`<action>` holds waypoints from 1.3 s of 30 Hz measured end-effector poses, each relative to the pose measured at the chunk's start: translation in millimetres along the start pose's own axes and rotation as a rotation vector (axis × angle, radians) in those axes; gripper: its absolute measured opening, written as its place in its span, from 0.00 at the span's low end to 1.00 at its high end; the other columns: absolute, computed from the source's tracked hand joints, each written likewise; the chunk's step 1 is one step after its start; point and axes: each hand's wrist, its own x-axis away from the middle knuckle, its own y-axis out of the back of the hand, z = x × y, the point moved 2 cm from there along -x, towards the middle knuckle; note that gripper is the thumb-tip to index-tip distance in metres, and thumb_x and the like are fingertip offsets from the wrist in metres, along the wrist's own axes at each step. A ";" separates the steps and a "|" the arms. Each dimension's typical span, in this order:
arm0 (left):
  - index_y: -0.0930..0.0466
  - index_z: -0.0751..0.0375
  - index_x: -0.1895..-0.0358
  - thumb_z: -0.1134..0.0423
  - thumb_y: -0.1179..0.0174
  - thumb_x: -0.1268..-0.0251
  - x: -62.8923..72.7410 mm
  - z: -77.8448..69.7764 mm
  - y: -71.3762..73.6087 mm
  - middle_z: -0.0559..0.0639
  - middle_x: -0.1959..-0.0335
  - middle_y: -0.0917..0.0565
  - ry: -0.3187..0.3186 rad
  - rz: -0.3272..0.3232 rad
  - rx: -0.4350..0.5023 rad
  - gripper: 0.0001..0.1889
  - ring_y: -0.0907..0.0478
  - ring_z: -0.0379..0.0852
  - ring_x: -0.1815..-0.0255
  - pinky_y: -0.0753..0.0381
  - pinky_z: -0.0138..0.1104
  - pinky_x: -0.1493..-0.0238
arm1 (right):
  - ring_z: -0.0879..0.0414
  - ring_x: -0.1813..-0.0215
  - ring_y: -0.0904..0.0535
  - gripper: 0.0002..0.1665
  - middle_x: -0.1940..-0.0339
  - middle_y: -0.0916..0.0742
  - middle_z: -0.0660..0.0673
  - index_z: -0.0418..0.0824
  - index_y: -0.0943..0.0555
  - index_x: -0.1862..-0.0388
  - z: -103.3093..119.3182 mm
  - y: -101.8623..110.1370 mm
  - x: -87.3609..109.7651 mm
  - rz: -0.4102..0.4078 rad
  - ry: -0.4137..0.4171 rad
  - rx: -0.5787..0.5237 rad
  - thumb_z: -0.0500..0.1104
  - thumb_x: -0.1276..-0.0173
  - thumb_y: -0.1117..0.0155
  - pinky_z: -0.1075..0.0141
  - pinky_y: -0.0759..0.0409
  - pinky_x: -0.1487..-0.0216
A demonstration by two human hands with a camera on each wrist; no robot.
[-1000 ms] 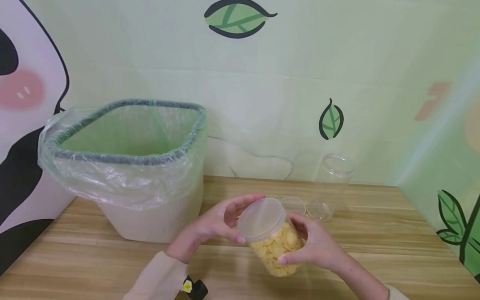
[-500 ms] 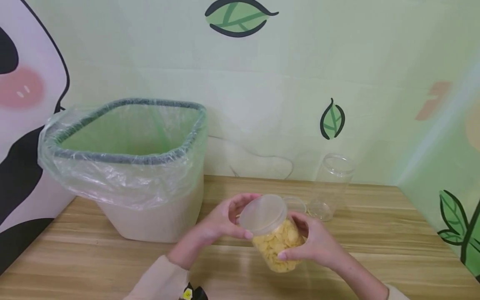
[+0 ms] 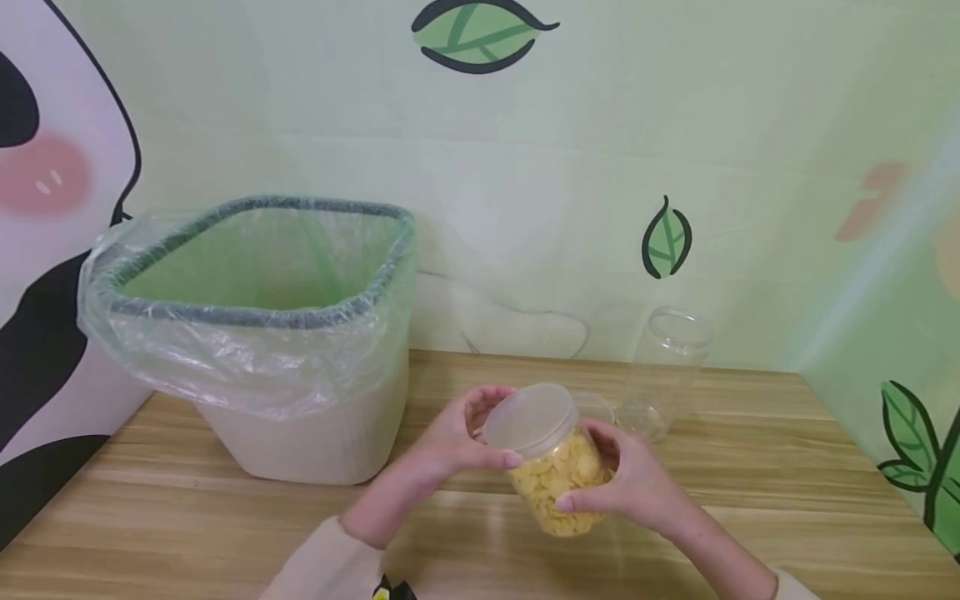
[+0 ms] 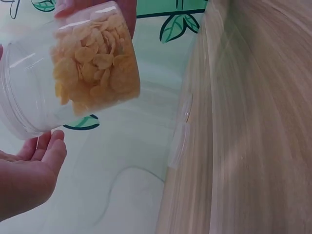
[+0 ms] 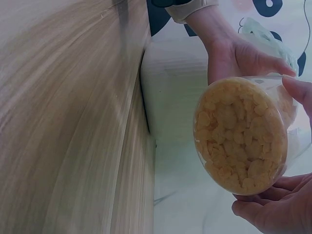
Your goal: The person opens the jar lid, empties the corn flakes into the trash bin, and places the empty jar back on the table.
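A clear plastic jar (image 3: pixel 561 487), partly filled with yellow flakes, is tilted to the left above the table. Its translucent lid (image 3: pixel 529 421) faces up and to the left. My left hand (image 3: pixel 465 435) is at the lid, thumb on its near edge and fingers round the far side. With thumb and fingers, my right hand (image 3: pixel 633 482) grips the jar's body from the right. In the right wrist view the round bottom of the jar (image 5: pixel 239 139) shows flakes packed against it. The left wrist view has the flakes (image 4: pixel 97 63) gathered toward the bottom end.
A pale bin (image 3: pixel 300 437) with a green-tinted clear bag over its rim stands on the wooden table (image 3: pixel 187 533) at left. A tall clear container (image 3: pixel 666 375) stands at the back right. Beside it, a clear round rim (image 3: pixel 596 407) is partly hidden behind the jar.
The jar has risen slightly in the head view, along with its lid. My left thumb has shifted right along the lid's near edge, while the right hand keeps its grip.
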 end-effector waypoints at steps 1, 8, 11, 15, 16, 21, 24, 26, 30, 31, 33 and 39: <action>0.40 0.69 0.39 0.60 0.28 0.60 0.0 -0.2 -0.2 0.60 0.42 0.32 0.002 0.005 -0.002 0.43 0.33 0.50 0.45 0.31 0.42 0.44 | 0.50 0.53 0.21 0.45 0.51 0.20 0.34 0.26 0.32 0.42 0.0 0.2 0.0 -0.001 0.000 0.000 0.40 0.60 0.23 0.66 0.22 0.55; 0.46 0.69 0.34 0.55 0.27 0.60 1.2 1.0 4.6 0.60 0.36 0.37 -0.044 0.160 -0.013 0.50 0.38 0.50 0.38 0.35 0.45 0.40 | 0.48 0.53 0.22 0.44 0.52 0.20 0.35 0.27 0.31 0.43 -0.3 0.7 1.6 0.017 0.044 0.011 0.39 0.60 0.23 0.67 0.23 0.54; 0.50 0.71 0.33 0.56 0.27 0.60 0.4 1.8 8.2 0.62 0.34 0.40 -0.100 0.252 0.044 0.52 0.39 0.48 0.38 0.35 0.43 0.40 | 0.48 0.53 0.22 0.44 0.52 0.19 0.36 0.27 0.31 0.44 0.7 0.0 2.7 0.027 0.052 0.015 0.39 0.61 0.23 0.68 0.24 0.53; 0.52 0.72 0.32 0.56 0.27 0.60 -1.8 3.1 11.7 0.62 0.33 0.41 -0.156 0.367 0.097 0.54 0.38 0.46 0.38 0.33 0.40 0.41 | 0.49 0.53 0.22 0.44 0.53 0.19 0.37 0.26 0.31 0.44 2.9 -0.7 4.2 0.041 0.069 0.012 0.39 0.62 0.23 0.68 0.24 0.53; 0.53 0.71 0.32 0.56 0.27 0.60 -2.6 3.3 12.3 0.62 0.33 0.41 -0.160 0.389 0.105 0.54 0.38 0.46 0.38 0.32 0.40 0.41 | 0.50 0.53 0.22 0.43 0.53 0.19 0.37 0.26 0.30 0.45 3.3 -0.8 4.5 0.046 0.076 0.012 0.38 0.62 0.23 0.67 0.24 0.53; 0.54 0.72 0.32 0.60 0.28 0.59 -5.8 4.2 14.3 0.60 0.34 0.40 -0.176 0.465 0.133 0.53 0.38 0.47 0.38 0.34 0.39 0.40 | 0.54 0.55 0.21 0.42 0.54 0.19 0.38 0.27 0.30 0.45 4.6 -2.2 5.2 0.073 0.120 0.031 0.39 0.61 0.23 0.67 0.23 0.54; 0.54 0.73 0.32 0.62 0.29 0.57 -7.1 4.0 14.6 0.60 0.34 0.40 -0.199 0.495 0.143 0.52 0.39 0.47 0.38 0.35 0.39 0.40 | 0.55 0.55 0.21 0.42 0.55 0.19 0.39 0.28 0.29 0.45 4.7 -2.7 5.4 0.081 0.127 0.037 0.39 0.61 0.24 0.67 0.23 0.54; 0.53 0.74 0.32 0.62 0.29 0.57 -7.3 4.1 14.6 0.59 0.34 0.39 -0.206 0.498 0.142 0.51 0.39 0.47 0.38 0.36 0.39 0.39 | 0.54 0.55 0.21 0.43 0.54 0.19 0.39 0.28 0.30 0.44 4.6 -2.7 5.6 0.082 0.125 0.038 0.39 0.61 0.24 0.67 0.23 0.54; 0.51 0.73 0.33 0.60 0.27 0.59 -5.7 3.7 13.3 0.59 0.35 0.38 -0.189 0.435 0.118 0.52 0.37 0.46 0.39 0.33 0.38 0.41 | 0.51 0.54 0.22 0.44 0.53 0.19 0.38 0.27 0.31 0.44 4.4 -2.2 5.6 0.074 0.105 0.045 0.40 0.61 0.24 0.67 0.23 0.54; 0.50 0.73 0.33 0.58 0.26 0.60 -5.3 3.5 12.5 0.59 0.36 0.37 -0.178 0.405 0.104 0.52 0.36 0.45 0.40 0.32 0.37 0.42 | 0.50 0.54 0.22 0.44 0.53 0.19 0.37 0.26 0.31 0.44 4.2 -2.0 5.5 0.070 0.096 0.044 0.40 0.61 0.24 0.67 0.23 0.54; 0.47 0.72 0.34 0.56 0.25 0.63 -4.3 2.5 10.5 0.59 0.37 0.35 -0.152 0.333 0.078 0.52 0.35 0.45 0.41 0.30 0.37 0.45 | 0.49 0.54 0.22 0.44 0.53 0.20 0.37 0.26 0.31 0.44 4.0 -1.5 5.1 0.059 0.075 0.039 0.40 0.61 0.24 0.67 0.24 0.54; 0.38 0.68 0.39 0.55 0.26 0.64 -1.4 -2.9 3.1 0.58 0.44 0.30 -0.028 0.082 -0.021 0.45 0.32 0.49 0.45 0.29 0.40 0.46 | 0.48 0.54 0.22 0.45 0.52 0.20 0.35 0.25 0.32 0.43 2.6 0.6 2.3 0.031 0.044 0.019 0.40 0.60 0.24 0.66 0.23 0.54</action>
